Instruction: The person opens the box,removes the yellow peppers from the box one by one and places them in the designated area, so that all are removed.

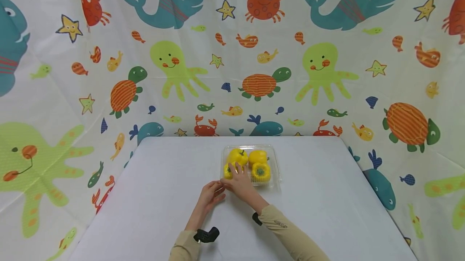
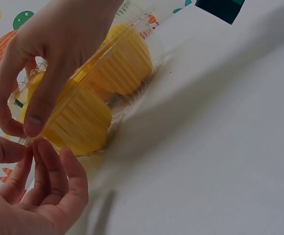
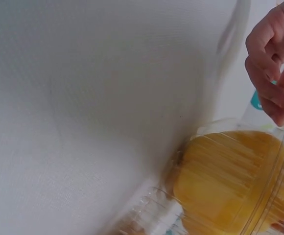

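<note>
A clear plastic clamshell box [image 1: 275,165] sits toward the back of the table with several yellow bell peppers [image 1: 260,172] inside. My left hand [image 1: 212,194] is at its near left corner, thumb and fingertips pinching the rim. From above, my right hand [image 1: 241,182] reaches over the same corner. In the left wrist view, the right thumb and a finger [image 2: 35,120] grip the rim right beside the left fingertips [image 2: 39,147]. The front left pepper [image 1: 227,171] is partly hidden under the right hand. Ribbed side walls of the box show in the right wrist view, with a pepper [image 3: 230,181] behind them.
A white cloth covers the table [image 1: 163,172]. Behind and at both sides hangs a curtain [image 1: 225,71] printed with sea animals. Black wrist devices [image 1: 206,235] are worn over beige sleeves [image 1: 290,234].
</note>
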The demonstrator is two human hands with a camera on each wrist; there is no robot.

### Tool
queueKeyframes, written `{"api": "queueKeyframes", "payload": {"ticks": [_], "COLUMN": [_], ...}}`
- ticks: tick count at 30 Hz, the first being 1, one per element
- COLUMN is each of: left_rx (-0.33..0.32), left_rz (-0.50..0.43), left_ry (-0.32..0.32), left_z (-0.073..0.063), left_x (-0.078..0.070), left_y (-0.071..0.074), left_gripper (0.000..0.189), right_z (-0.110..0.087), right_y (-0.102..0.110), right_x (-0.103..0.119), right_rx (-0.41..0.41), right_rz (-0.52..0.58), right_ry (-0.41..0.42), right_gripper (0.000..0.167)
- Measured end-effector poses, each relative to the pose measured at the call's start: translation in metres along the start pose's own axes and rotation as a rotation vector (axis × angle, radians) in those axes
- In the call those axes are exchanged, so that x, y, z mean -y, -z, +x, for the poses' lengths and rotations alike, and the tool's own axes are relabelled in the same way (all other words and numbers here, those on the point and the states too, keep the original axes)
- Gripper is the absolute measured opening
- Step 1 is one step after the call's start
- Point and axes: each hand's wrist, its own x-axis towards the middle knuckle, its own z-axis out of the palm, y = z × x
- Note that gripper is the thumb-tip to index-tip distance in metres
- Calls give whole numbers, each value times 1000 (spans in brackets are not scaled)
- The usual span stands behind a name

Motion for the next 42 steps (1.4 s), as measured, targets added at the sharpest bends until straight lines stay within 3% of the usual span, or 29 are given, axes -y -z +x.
{"api": "queueKeyframes", "payload": {"ticks": [13,20,30,42], "left_rx": [-12,6,-33,-69], "left_rz": [38,29,23,20], "left_ry": [29,20,-15,-9], "left_z": [0,-3,0,-2], "left_x": [-1,0,4,0], "left_y": [3,4,2,-2], "left_gripper": [13,13,13,15], "right_z": [0,0,0,0], "right_y": [-7,-13,-16,-17], "right_x": [0,3,4,4], "right_rx": [-54,-62,-78,-40], "right_rz": [-23,-24,-38,-106], "right_ry": [13,16,14,26], "right_gripper": [21,23,32,40]}}
